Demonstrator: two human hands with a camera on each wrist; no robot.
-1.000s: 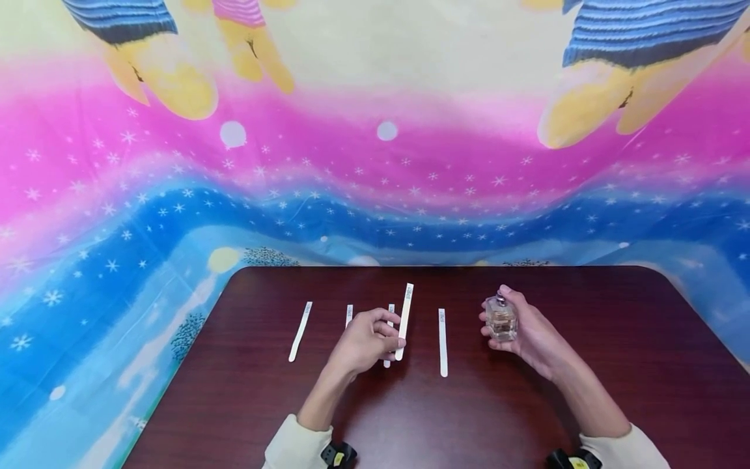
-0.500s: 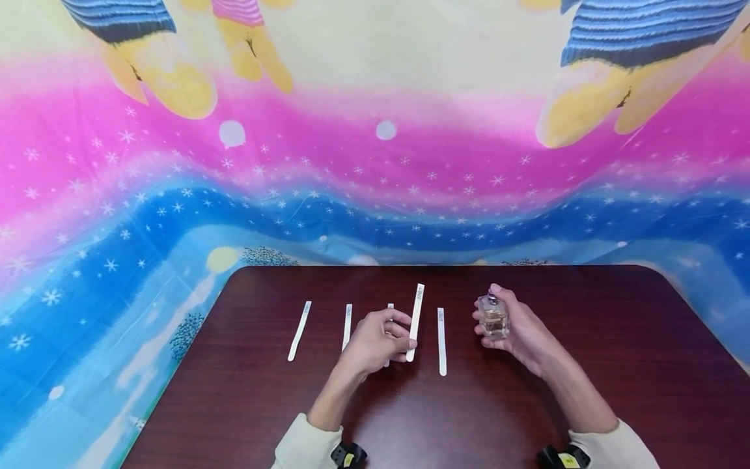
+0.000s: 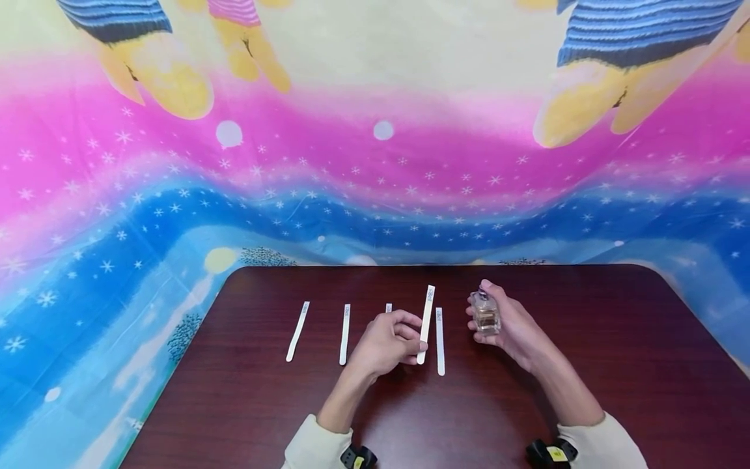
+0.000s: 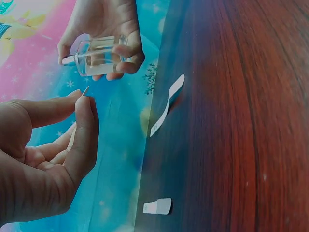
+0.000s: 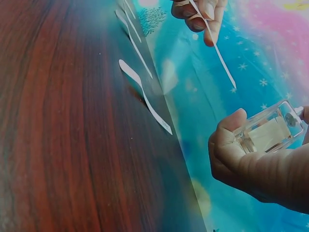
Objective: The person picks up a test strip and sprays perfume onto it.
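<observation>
Between thumb and finger, my left hand (image 3: 387, 344) pinches a white perfume test strip (image 3: 427, 322) near its rounded lower end, with the printed end pointing up. In the left wrist view this strip shows only as a thin edge at the fingertips. My right hand (image 3: 512, 326) grips a clear glass perfume bottle (image 3: 486, 315) with pale amber liquid, fingers wrapped round its body and thumb up by the spray top. The bottle stands off to the right of the held strip, a short gap between them. Both are held above the table.
Several more white strips lie on the dark wooden table (image 3: 263, 404): one at far left (image 3: 297, 331), another strip (image 3: 344, 333) beside it, a strip (image 3: 388, 307) partly hidden by my left hand, and one strip (image 3: 441, 342) to its right. A patterned cloth (image 3: 351, 195) hangs behind.
My left hand has moved right with the strip, uncovering a strip lying on the table. My right hand has shifted left with the bottle, so the two are closer together.
</observation>
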